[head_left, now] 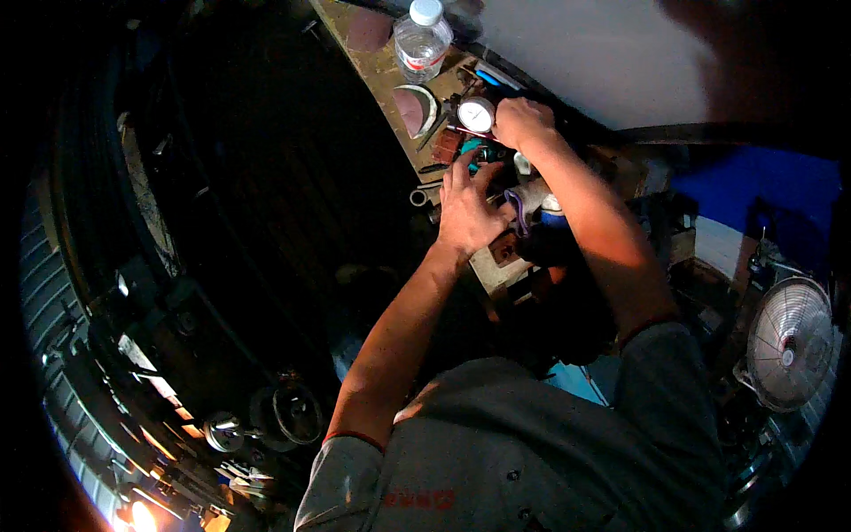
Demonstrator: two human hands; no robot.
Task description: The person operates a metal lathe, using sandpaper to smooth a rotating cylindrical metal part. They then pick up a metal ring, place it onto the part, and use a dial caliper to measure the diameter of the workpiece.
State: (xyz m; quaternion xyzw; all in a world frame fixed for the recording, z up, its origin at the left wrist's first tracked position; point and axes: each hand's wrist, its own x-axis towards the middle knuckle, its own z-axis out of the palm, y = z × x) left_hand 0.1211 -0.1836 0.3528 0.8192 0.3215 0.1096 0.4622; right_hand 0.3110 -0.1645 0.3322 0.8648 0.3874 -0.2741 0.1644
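My left hand [468, 208] rests with fingers spread on a cluttered wooden workbench [377, 66], fingertips touching a teal-handled tool [472, 151] and small dark parts. My right hand [523, 121] is closed, knuckles up, just right of a round white dial gauge [476, 115]; what it grips is hidden under the fingers. Between my forearms lie a grey metal part [530, 193] and a blue-and-white can [551, 209].
A clear plastic water bottle [422, 40] with a white cap stands at the bench's far end. A half-round sanding disc [415, 108] lies near the gauge. A white fan [789, 341] stands at right. Dark machinery with handwheels [297, 412] fills the left.
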